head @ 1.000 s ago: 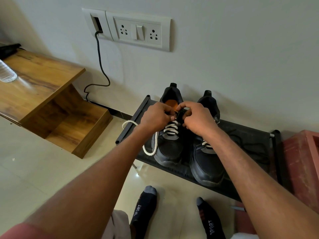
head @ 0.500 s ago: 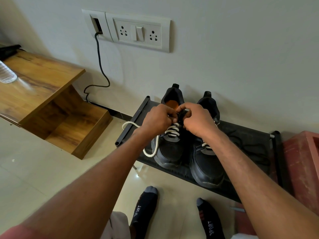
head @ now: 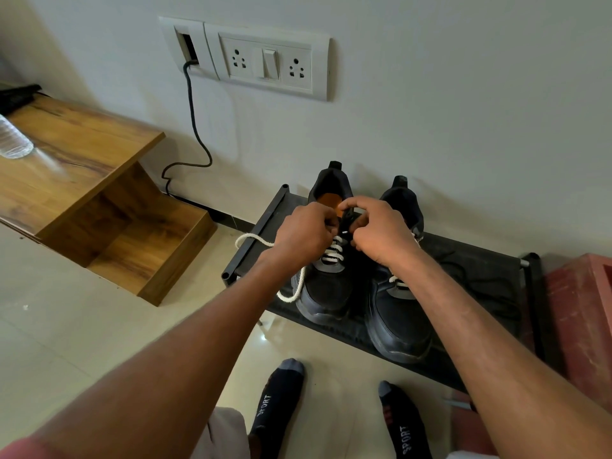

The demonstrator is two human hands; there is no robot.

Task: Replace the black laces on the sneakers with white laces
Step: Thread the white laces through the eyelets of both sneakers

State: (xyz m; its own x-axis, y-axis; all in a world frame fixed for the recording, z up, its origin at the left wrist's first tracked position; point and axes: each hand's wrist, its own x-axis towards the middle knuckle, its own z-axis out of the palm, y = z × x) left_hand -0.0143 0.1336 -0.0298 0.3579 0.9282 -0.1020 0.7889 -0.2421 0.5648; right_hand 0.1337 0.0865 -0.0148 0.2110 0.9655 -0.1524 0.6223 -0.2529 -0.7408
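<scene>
Well to the left of the hands stands a wooden shelf unit (head: 76, 160), and above them on the wall sits a white socket panel (head: 265, 59) with a black cable (head: 195, 127) hanging from it down to the floor. Under both hands runs a low black shoe rack (head: 480, 270), set against the wall, and beyond the right hand's side stands a reddish box (head: 579, 313). On the rack two black sneakers stand side by side, toes toward the person: the left sneaker (head: 326, 289) lies directly beneath the hands, the right sneaker (head: 397, 319) under the right forearm. Below the hands, on the floor, two feet in dark socks (head: 278, 405) show. The left hand (head: 303, 235) and the right hand (head: 381, 231) meet over the top of the left sneaker's tongue, fingers curled; both pinch at the upper eyelets, where a small white lace tip shows between them, though exactly what each finger holds cannot be told. The white lace (head: 332, 251) crosses the left sneaker just below the hands, and its loose end loops out behind the left wrist and hangs beside the sneaker. White lacing (head: 397, 282) shows on the right sneaker too.
</scene>
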